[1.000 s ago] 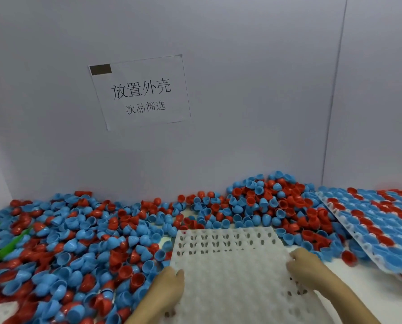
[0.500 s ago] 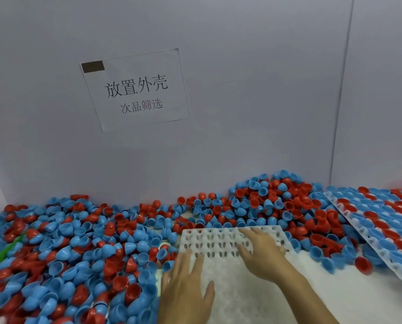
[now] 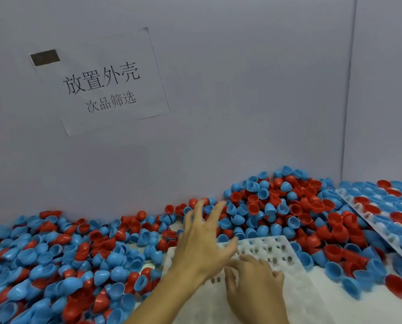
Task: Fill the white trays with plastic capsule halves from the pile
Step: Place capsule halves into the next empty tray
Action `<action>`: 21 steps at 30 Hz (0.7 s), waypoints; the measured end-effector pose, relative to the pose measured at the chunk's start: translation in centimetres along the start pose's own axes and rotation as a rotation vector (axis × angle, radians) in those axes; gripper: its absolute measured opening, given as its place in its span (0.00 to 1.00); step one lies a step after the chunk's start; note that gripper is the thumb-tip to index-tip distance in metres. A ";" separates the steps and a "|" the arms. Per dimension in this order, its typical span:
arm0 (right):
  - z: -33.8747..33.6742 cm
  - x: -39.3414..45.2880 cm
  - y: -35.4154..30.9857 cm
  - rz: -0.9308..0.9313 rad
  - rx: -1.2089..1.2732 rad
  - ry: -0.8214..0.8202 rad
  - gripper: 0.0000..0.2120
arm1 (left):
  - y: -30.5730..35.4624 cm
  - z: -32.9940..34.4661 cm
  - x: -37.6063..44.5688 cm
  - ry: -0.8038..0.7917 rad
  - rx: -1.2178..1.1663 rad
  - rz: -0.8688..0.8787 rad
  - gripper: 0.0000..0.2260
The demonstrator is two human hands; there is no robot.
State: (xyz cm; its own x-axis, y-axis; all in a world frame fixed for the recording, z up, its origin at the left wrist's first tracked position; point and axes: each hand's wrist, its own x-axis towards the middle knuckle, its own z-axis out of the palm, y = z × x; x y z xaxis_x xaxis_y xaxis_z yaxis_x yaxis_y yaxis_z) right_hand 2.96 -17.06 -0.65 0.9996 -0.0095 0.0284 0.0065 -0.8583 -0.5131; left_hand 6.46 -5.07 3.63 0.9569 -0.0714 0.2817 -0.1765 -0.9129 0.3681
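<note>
1. Since half a second ago, the left hand has gone from lying flat on the empty white tray to reaching forward over its far edge toward the pile of capsule halves; the right hand has drawn back from the tray's far edge to its middle.
2. The left hand's fingers are spread and straight, raised over the blue and red halves near the back wall, and hold nothing.
3. The right hand rests on the tray with its fingers loosely curled, tips touching the dimpled surface; it appears to steady the tray and grips no capsule half.
4. The empty tray lies at the near middle of the bench, its far edge touching the pile, its left edge just beside the loose halves spread along the left side. None of its visible pockets holds a half.
5. A filled tray lies tilted at the right edge of the bench, its pockets holding blue and red halves.
6. The step in hand looks like the first gathering of halves for this fresh tray.
7. The next move likely calls for the left hand to come down on the pile and sweep or scoop halves onto the tray while the right keeps it from sliding.
8. A paper sign is stuck to the wall behind.
</note>
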 end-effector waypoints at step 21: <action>-0.3 1.8 0.3 0.022 0.049 -0.007 0.20 | 0.3 9.8 14.8 -0.229 0.208 -0.102 0.42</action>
State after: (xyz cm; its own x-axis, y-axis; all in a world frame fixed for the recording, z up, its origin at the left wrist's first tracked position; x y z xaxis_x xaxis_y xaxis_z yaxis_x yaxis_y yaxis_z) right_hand 4.80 -17.53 -0.52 0.9997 -0.0240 0.0110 -0.0139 -0.8315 -0.5553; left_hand 22.86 -10.35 -0.74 0.9984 -0.0430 0.0370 -0.0492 -0.9808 0.1886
